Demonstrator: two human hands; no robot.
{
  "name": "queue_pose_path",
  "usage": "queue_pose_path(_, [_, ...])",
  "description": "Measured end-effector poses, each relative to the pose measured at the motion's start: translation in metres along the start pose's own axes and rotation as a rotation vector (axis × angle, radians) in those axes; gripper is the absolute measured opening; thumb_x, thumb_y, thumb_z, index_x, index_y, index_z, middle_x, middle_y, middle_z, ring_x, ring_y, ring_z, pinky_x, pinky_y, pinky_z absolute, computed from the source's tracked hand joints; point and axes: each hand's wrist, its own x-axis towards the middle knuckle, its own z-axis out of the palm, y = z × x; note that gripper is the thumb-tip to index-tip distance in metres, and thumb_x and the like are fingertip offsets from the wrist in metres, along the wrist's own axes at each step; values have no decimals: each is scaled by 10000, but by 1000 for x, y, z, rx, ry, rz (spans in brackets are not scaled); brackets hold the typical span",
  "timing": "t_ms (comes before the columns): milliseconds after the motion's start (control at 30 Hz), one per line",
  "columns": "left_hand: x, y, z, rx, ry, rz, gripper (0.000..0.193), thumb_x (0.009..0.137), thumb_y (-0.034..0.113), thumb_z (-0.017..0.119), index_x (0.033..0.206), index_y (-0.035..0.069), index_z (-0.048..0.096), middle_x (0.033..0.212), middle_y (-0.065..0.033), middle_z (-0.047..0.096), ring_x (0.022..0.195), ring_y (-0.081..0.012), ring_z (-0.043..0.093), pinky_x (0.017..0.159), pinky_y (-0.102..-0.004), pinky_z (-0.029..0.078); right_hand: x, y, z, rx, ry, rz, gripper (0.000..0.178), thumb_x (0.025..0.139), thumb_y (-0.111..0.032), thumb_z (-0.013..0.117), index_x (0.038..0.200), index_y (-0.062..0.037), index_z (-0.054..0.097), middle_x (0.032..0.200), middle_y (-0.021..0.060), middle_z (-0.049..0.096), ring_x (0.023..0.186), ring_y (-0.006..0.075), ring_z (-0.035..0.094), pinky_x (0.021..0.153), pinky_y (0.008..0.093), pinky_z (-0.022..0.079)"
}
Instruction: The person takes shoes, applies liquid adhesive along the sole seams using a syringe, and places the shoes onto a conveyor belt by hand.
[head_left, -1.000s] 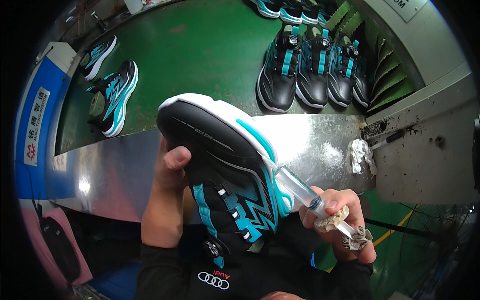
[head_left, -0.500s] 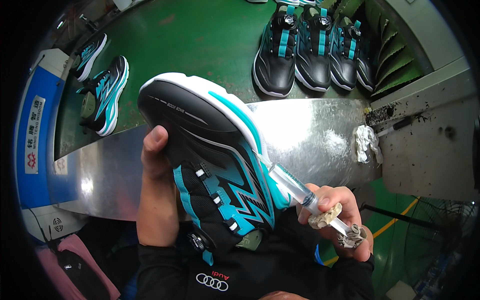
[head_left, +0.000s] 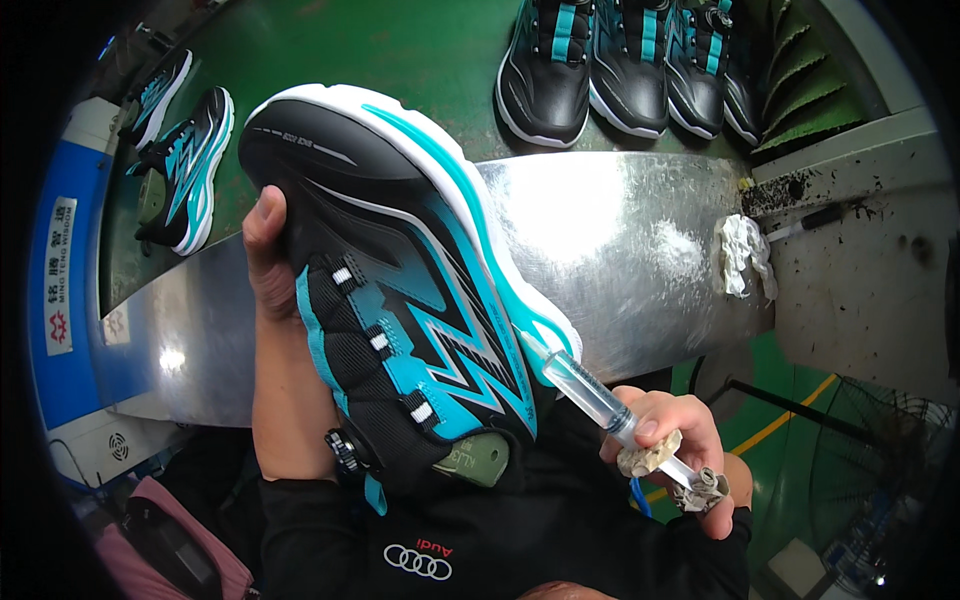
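Observation:
My left hand (head_left: 268, 255) grips a black and teal sneaker (head_left: 385, 230) from its left side; only the thumb and part of the palm show. The sneaker is tilted, toe up and left, with its white and teal sole facing right. A green shoe last (head_left: 478, 460) fills its opening. Between the fingers of my right hand (head_left: 675, 425) is a clear syringe (head_left: 590, 395) with wrapped, crumpled material at its flange and plunger end. Its tip meets the seam between upper and sole near the heel. Clear liquid seems to be in the barrel.
Several matching sneakers (head_left: 545, 75) stand at the back right on a green surface (head_left: 330, 45). Two more sneakers (head_left: 190, 175) lie at the far left. A metal ledge (head_left: 620, 250) runs across, with a crumpled white cloth (head_left: 745, 255) at its right end beside a dark-handled tool (head_left: 808, 222).
The sneaker has moved left and slightly up in view. Along its sole seam, the syringe tip has travelled from midfoot toward the heel. Both hands keep their holds.

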Motion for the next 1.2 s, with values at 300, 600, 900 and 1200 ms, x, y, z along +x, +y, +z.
queue_pose_path(300, [10, -5, -2, -203, 42, -150, 451, 873, 324, 546, 1171, -12, 509, 1093, -147, 606, 956, -236, 615, 838, -373, 521, -23, 2, 4, -55, 66, 3, 933, 608, -632, 730, 1167, 75, 488, 969, 136, 551, 805, 185, 463, 681, 273, 368])
queue_pose_path(600, [14, -8, 4, -199, 55, -204, 448, 875, 347, 543, 1168, 10, 521, 1102, -132, 609, 961, -221, 618, 857, -373, 515, -38, 4, 1, -86, 94, 4, 934, 605, -656, 709, 1163, 64, 504, 969, 114, 588, 775, 175, 458, 683, 281, 330])
queue_pose_path(900, [10, -5, 5, -224, 90, -244, 449, 840, 339, 588, 1159, 27, 543, 1120, -131, 609, 964, -241, 616, 859, -385, 503, -49, 13, -1, -83, 133, -30, 923, 607, -654, 707, 1152, 66, 517, 952, 119, 595, 733, 177, 459, 658, 287, 328])
queue_pose_path(1200, [12, -4, 11, -222, 138, -279, 413, 833, 326, 591, 1138, 47, 578, 1104, -123, 622, 982, -250, 613, 874, -407, 490, -49, 18, -7, -79, 91, -63, 915, 613, -647, 709, 1155, 64, 513, 952, 119, 592, 732, 176, 450, 657, 288, 326])
